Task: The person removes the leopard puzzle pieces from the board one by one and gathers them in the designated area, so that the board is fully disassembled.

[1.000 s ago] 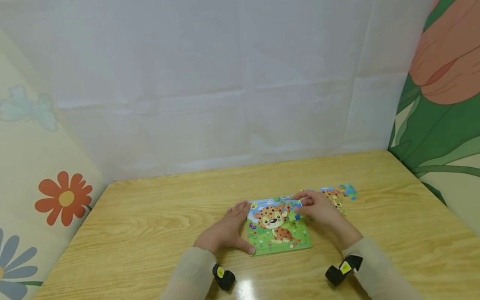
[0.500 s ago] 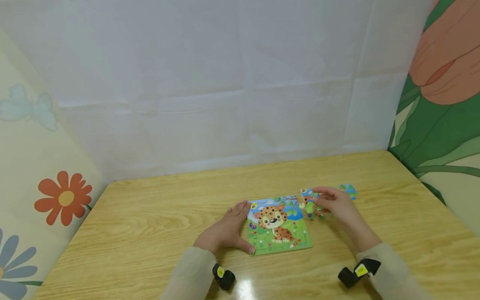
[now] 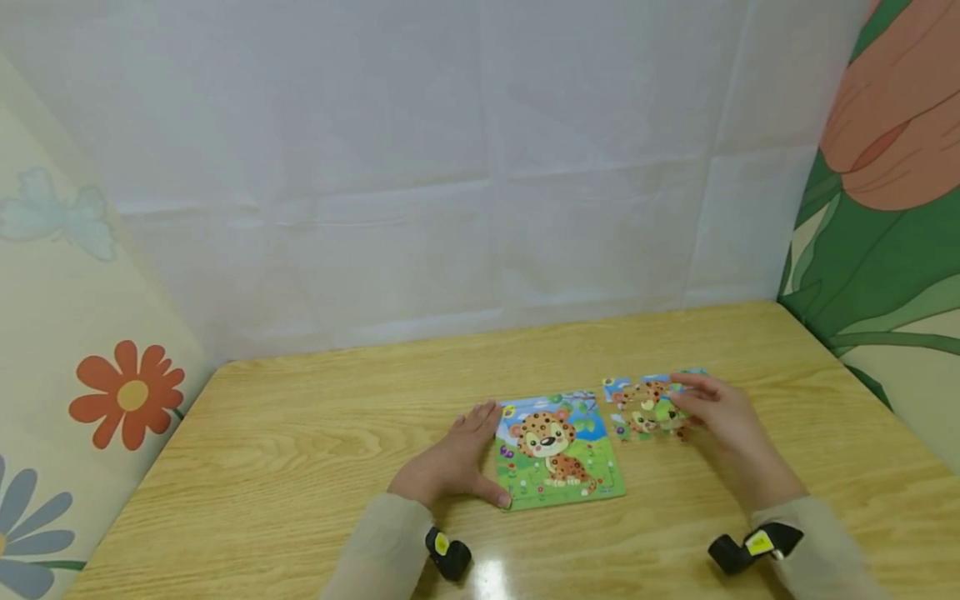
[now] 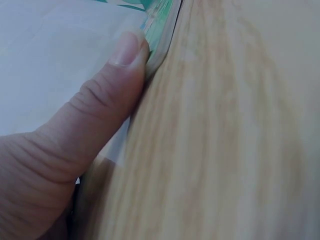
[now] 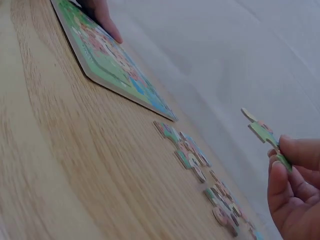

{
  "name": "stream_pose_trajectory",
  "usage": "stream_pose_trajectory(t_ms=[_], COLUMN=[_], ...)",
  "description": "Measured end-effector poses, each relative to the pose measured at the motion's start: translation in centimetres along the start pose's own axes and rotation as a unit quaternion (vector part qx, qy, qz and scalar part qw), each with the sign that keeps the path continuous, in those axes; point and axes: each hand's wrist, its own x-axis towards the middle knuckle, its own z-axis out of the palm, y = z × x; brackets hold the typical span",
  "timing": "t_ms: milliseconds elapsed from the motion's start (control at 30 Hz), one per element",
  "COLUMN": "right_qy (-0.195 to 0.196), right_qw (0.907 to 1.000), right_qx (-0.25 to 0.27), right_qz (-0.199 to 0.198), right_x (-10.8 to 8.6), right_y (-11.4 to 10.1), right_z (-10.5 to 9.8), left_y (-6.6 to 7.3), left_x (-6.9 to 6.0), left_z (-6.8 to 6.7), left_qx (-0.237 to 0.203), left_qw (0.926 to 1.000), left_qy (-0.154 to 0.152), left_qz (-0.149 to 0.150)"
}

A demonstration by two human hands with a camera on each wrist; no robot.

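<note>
A square jigsaw board [image 3: 555, 454] with a cartoon leopard lies on the table. My left hand [image 3: 452, 462] rests at its left edge, thumb at the near corner and fingers at the far corner. The left wrist view shows the straight left thumb [image 4: 102, 95] against the board's edge. To the board's right, my right hand [image 3: 727, 423] is above a group of loose jigsaw pieces [image 3: 630, 390]. It pinches a green jigsaw piece [image 5: 265, 134] between thumb and fingertips, lifted off the table. Whether that is one piece or joined ones, I cannot tell. The hand hides some loose pieces.
The wooden table [image 3: 315, 433] stretches out on both sides of the board. A white cloth [image 3: 450, 183] hangs behind its far edge. Painted walls with flowers [image 3: 127, 398] stand to the left and right.
My right hand has moved right, from over the board's far right corner to the loose pieces, and the leopard picture is now uncovered there. The left hand and the board stay still.
</note>
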Motion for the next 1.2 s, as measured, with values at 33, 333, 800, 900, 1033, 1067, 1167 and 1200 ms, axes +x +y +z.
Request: stream_pose_trajectory(t_ms=[33, 333, 800, 900, 1033, 1067, 1167, 1200], right_qy=[0.001, 0.028, 0.060, 0.061, 0.056, 0.056, 0.063, 0.067], right_qw=[1.0000, 0.9986, 0.9946, 0.9933, 0.9947, 0.9953, 0.9958, 0.9950], right_qx=[0.000, 0.042, 0.058, 0.069, 0.048, 0.035, -0.015, -0.035], right_qz=[0.000, 0.017, 0.062, 0.070, 0.072, 0.071, 0.065, 0.065], right_x=[0.0, -0.4, 0.1, 0.2, 0.3, 0.3, 0.4, 0.4], right_y=[0.1, 1.2, 2.6, 2.7, 2.8, 2.8, 2.9, 2.9], right_z=[-0.3, -2.4, -4.3, -4.6, -4.8, -4.7, -4.5, -4.4], left_y=[0.0, -0.1, 0.0, 0.0, -0.1, -0.1, -0.1, -0.1], left_x=[0.0, 0.0, -0.1, 0.0, 0.0, 0.0, 0.0, 0.0], left_z=[0.0, 0.0, 0.0, 0.0, 0.0, 0.0, 0.0, 0.0], left_qx=[0.000, -0.002, -0.011, -0.010, -0.010, -0.010, -0.009, -0.009], left_qw=[1.0000, 1.0000, 0.9999, 0.9999, 0.9999, 0.9999, 1.0000, 1.0000], left_qy=[0.000, 0.000, 0.003, 0.003, 0.002, 0.002, 0.001, 0.000], left_qz=[0.000, 0.002, 0.001, 0.001, 0.001, 0.001, 0.000, -0.002])
